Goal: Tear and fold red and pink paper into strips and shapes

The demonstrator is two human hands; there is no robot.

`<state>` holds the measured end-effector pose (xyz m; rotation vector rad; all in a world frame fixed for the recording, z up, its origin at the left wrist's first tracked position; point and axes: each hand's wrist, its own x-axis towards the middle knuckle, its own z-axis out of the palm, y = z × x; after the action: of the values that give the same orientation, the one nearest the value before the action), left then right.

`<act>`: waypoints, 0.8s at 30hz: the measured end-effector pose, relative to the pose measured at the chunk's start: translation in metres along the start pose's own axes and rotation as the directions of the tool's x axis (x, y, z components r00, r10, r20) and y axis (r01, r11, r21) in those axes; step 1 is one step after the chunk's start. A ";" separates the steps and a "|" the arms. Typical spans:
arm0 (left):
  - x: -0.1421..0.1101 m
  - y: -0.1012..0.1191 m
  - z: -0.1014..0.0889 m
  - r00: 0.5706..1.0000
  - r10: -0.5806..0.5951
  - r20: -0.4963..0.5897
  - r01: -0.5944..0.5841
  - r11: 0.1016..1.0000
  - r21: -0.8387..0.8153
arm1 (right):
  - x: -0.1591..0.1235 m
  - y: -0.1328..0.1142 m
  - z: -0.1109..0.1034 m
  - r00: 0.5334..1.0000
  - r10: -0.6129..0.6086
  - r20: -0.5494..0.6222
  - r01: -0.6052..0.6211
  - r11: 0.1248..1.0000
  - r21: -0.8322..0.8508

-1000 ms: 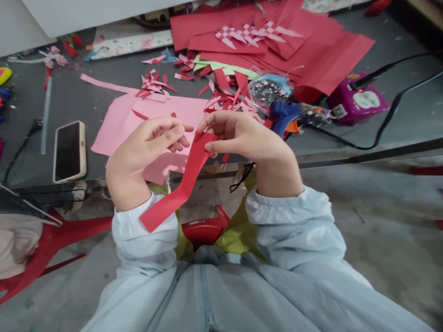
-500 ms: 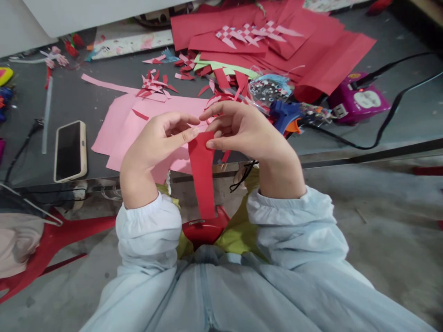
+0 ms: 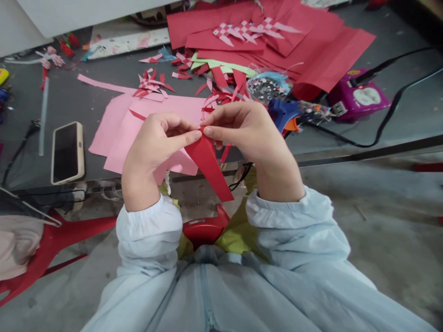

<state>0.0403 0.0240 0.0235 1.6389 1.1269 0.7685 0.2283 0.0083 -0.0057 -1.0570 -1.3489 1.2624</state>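
A red paper strip (image 3: 212, 168) hangs from my fingertips just over the table's front edge, its lower end slanting to the right. My left hand (image 3: 161, 143) pinches its top between thumb and fingers. Close beside it, thumb tips nearly touching, my right hand (image 3: 245, 129) pinches the same end. Under and behind my hands lie pink paper sheets (image 3: 114, 133). Cut red and pink scraps (image 3: 224, 87) are piled just beyond my fingers. Woven red-and-pink paper fish (image 3: 245, 31) rest on a stack of red paper (image 3: 318, 50) at the back.
A phone (image 3: 67, 152) lies at the left near the table edge. To the right are a blue glue gun (image 3: 282, 113), a bag of small beads or eyes (image 3: 268, 90) and a purple power adapter (image 3: 360, 94) with a black cable. A red stool (image 3: 206, 228) stands below.
The red strip's lower end has swung right and up. My right thumb has shifted left to the strip's top, and my two hands' fingertips have come together there.
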 end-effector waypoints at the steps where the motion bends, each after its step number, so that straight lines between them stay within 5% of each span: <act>1: 0.000 0.001 0.001 1.000 0.005 -0.006 -0.005 1.000 -0.002 | 0.000 0.000 0.000 1.000 0.002 -0.003 -0.002 1.000 0.002; 9: 0.000 0.002 0.002 0.999 0.009 -0.032 -0.009 1.000 0.030 | -0.001 0.001 0.001 0.999 -0.032 -0.010 0.032 0.999 0.024; 17: 0.006 -0.013 -0.001 0.983 0.182 -0.035 -0.185 0.957 -0.225 | 0.002 0.004 0.009 0.987 -0.151 -0.054 0.155 0.983 0.093; 24: 0.007 -0.015 -0.005 0.981 0.182 -0.066 -0.192 0.962 -0.193 | 0.006 0.008 0.013 0.975 -0.208 -0.077 0.217 0.968 0.129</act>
<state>0.0338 0.0343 0.0107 1.5789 0.9041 1.0136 0.2140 0.0126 -0.0130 -0.8266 -1.2721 1.1348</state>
